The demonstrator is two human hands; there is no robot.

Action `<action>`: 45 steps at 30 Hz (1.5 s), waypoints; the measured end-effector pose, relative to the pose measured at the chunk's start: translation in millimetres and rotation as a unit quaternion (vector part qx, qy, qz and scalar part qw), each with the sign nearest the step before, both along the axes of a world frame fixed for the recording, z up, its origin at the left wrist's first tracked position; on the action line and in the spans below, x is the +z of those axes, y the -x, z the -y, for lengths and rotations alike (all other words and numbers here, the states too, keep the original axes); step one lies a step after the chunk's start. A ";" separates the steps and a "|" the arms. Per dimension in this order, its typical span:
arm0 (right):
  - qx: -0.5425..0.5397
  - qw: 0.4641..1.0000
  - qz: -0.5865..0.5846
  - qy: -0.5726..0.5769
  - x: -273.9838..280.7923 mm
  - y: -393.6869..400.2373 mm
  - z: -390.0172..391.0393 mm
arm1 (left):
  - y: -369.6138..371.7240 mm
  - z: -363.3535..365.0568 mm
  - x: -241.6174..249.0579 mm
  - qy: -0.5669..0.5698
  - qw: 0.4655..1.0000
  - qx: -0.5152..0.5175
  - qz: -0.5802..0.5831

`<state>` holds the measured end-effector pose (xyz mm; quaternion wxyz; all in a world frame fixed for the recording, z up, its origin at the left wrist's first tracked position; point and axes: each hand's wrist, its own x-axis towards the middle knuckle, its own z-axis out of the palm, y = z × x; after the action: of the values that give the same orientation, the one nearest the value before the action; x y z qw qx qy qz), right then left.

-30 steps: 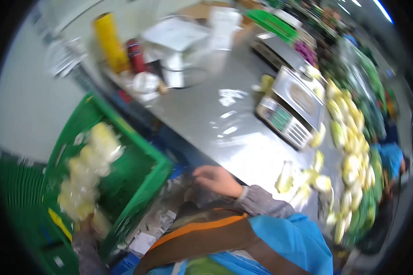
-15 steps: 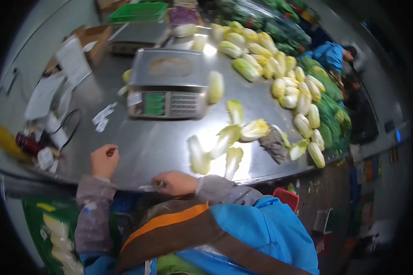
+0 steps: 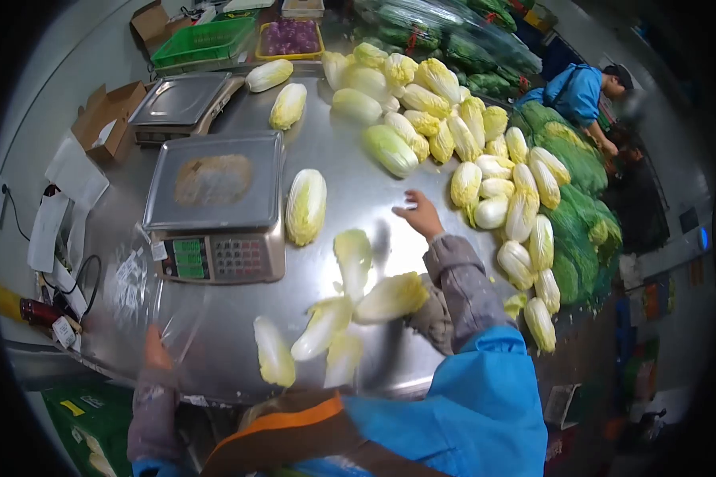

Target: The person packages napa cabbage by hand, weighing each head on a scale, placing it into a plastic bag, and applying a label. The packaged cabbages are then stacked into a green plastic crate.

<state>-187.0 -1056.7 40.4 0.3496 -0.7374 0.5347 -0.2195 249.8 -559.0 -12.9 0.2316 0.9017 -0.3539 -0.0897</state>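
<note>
My right hand (image 3: 419, 213) is stretched out over the steel table (image 3: 350, 171) with its fingers apart and nothing in it. It hovers just short of the heap of napa cabbages (image 3: 461, 135). At the table's near left edge, my left hand (image 3: 156, 351) holds up a clear plastic bag (image 3: 147, 290) in front of the near scale (image 3: 215, 208). One whole cabbage (image 3: 306, 205) lies beside that scale. Loose cabbage pieces (image 3: 338, 314) lie on the table between my arms.
A second scale (image 3: 179, 99) sits behind the first. At the far end are a green crate (image 3: 203, 40) and a yellow tray of purple produce (image 3: 290, 36). A cardboard box (image 3: 103, 119) stands left. A co-worker in blue (image 3: 581, 91) bends at right. Another green crate (image 3: 75, 409) is below left.
My right hand left the table's near edge and reached forward toward the cabbage heap. My left hand dropped back and now holds up a clear bag. The view shifted right.
</note>
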 end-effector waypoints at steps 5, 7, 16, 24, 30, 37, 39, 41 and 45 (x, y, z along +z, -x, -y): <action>-0.046 0.957 -0.234 0.166 -10.1 -30.8 114.7 | 52.8 -38.5 13.7 -0.070 0.983 -0.148 0.084; -0.053 0.945 -0.278 0.164 -9.6 -51.7 125.6 | 74.5 -50.4 14.1 -0.125 0.985 -0.111 0.051; -0.078 0.948 -0.289 0.111 -10.4 -61.4 95.0 | 104.4 -34.7 -11.2 -0.093 0.985 -0.142 0.013; 0.008 0.999 0.007 0.045 -7.7 61.8 22.2 | 104.5 -38.2 -11.2 -0.053 0.990 -0.101 -0.087; -0.256 0.945 -0.183 0.091 -12.8 105.7 120.0 | 118.2 -27.3 9.9 -0.109 0.982 -0.147 0.053; -0.379 0.866 -0.322 0.055 -31.9 78.0 131.8 | 64.5 -120.0 -75.1 -0.226 0.962 -0.086 -0.126; -0.346 0.938 -0.032 -0.021 -81.5 130.5 164.3 | 102.2 -76.2 -29.5 -0.302 0.946 -0.065 0.101; -0.181 0.903 0.361 -0.144 -46.0 118.7 128.9 | 97.9 -84.2 -61.8 -0.270 0.952 -0.030 0.141; 0.095 0.910 0.385 -0.121 30.5 11.0 35.4 | 121.1 -28.8 13.1 -0.265 0.962 -0.060 0.028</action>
<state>-198.0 -1092.1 70.9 0.6343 -0.5952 0.3085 -0.3850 128.8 -530.2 0.2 -0.0311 0.9102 -0.3768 -0.1690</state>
